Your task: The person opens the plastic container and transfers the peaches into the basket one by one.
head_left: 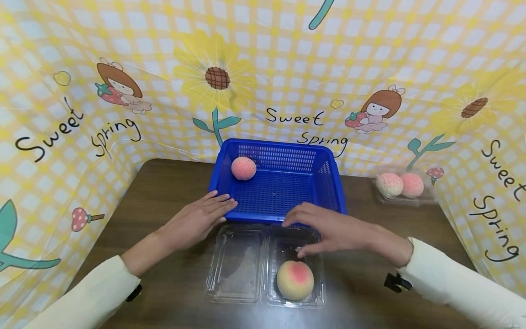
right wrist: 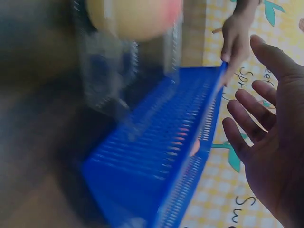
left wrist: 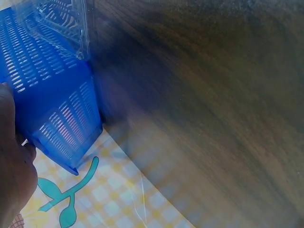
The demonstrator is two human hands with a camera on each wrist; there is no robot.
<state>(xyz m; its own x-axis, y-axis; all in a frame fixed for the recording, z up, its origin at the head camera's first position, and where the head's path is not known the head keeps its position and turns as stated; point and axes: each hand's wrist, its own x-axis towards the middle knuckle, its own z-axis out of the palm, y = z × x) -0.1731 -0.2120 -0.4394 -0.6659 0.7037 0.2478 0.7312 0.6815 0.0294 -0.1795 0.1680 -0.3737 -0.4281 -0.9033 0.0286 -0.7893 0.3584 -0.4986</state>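
My left hand (head_left: 197, 220) rests on the front left corner of a blue plastic basket (head_left: 277, 217), its fingers straight over the rim. Inside the basket, at its back left, lies a pink peach (head_left: 244, 168). My right hand (head_left: 324, 226) hovers over the basket's front edge and a clear plastic clamshell box (head_left: 235, 265); its fingers are loosely bent and spread, with nothing between them. The box lies unfolded in front of the basket. A yellow and pink peach (head_left: 295, 280) sits in the near end of its right half, just below my right thumb.
A clear box (head_left: 386, 199) with two pink peaches (head_left: 389, 184) stands at the back right of the brown wooden table (head_left: 164, 196). Yellow checked cloth (head_left: 279, 64) with printed flowers hangs round the back and sides.
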